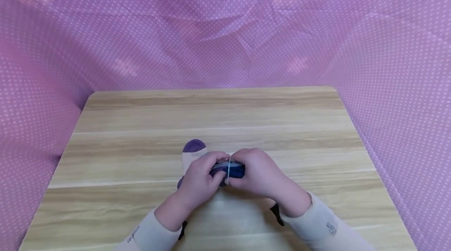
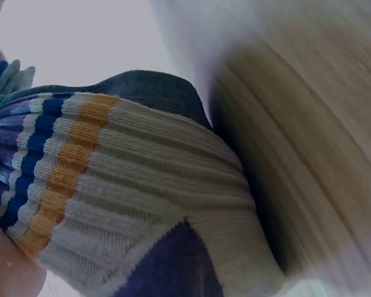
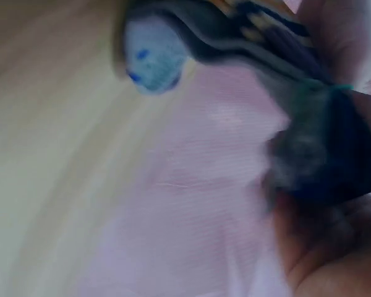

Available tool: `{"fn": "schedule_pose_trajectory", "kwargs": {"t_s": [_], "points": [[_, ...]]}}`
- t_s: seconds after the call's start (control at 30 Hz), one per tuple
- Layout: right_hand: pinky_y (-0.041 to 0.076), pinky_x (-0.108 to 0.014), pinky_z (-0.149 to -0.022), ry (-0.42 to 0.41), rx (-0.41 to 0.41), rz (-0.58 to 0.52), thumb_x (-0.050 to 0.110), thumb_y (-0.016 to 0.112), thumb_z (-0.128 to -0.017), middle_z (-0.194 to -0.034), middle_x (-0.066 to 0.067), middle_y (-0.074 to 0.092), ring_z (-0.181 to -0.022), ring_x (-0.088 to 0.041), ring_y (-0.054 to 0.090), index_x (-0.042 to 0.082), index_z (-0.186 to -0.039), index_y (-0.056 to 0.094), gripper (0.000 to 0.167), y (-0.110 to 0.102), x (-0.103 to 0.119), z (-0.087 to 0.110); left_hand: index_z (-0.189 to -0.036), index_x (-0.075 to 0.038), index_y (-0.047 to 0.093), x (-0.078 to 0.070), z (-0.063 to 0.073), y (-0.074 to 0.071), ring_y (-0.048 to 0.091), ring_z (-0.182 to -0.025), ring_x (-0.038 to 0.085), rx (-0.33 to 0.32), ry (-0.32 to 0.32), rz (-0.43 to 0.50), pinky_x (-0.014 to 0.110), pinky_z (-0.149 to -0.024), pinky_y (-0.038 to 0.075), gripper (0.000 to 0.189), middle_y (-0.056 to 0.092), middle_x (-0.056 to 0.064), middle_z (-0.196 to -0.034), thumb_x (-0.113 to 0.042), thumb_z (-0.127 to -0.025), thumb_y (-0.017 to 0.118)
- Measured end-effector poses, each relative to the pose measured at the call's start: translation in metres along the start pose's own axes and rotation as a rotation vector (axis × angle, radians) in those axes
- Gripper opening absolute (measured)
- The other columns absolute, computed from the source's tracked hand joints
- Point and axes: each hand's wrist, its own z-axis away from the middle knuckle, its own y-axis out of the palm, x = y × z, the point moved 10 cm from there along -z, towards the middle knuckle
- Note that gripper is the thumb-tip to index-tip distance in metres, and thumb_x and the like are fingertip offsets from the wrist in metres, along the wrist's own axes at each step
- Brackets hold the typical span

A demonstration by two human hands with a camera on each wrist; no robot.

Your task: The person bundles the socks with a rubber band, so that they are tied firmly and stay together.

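Above the table, both hands hold a bundle of socks (image 1: 237, 170) with a thin pale band (image 1: 229, 168) around it. My left hand (image 1: 198, 179) grips the left side of the bundle, thumb toward me. On the other side, my right hand (image 1: 261, 170) grips the dark blue gathered end, its fingertips right at the band. A cream sock (image 2: 148, 167) with ribbing, orange and blue stripes and a purple patch fills the left wrist view. Its purple toe shows beyond my left hand. A pale blue sock end (image 3: 153, 57) hangs down in the right wrist view, which is blurred.
A light wood-grain table (image 1: 141, 125) with rounded far corners lies under the hands. A pink-purple dotted cloth (image 1: 225, 39) hangs around its back and sides. Dark straps (image 1: 276, 214) show under the wrists, below pale sleeves (image 1: 317, 221).
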Motion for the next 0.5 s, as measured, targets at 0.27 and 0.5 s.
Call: {"fn": "schedule_pose_trajectory", "kwargs": {"t_s": [0.27,0.5], "points": [[0.061,-0.032,-0.083,-0.040,-0.088,-0.350,0.000,0.088,-0.078,-0.107,0.004,0.076,-0.095,-0.012,0.070,0.011,-0.113,0.077,0.038,-0.002,-0.016,0.011,-0.114,-0.003,0.078,-0.012,-0.001,-0.008,0.069,-0.088,0.021,-0.124,0.171,0.122,0.028,-0.083,0.058,0.039,0.074,0.007,-0.098,0.015,-0.082,0.066],[0.064,-0.036,-0.077,-0.050,-0.238,-0.363,-0.004,0.080,-0.077,-0.114,-0.004,0.074,-0.097,-0.018,0.070,0.004,-0.121,0.073,0.046,-0.015,-0.023,0.022,-0.110,-0.002,0.078,-0.008,-0.003,-0.015,0.072,-0.091,0.022,-0.197,0.072,0.113,0.030,-0.085,0.061,0.035,0.076,0.008,-0.100,0.014,-0.081,0.068]]}}
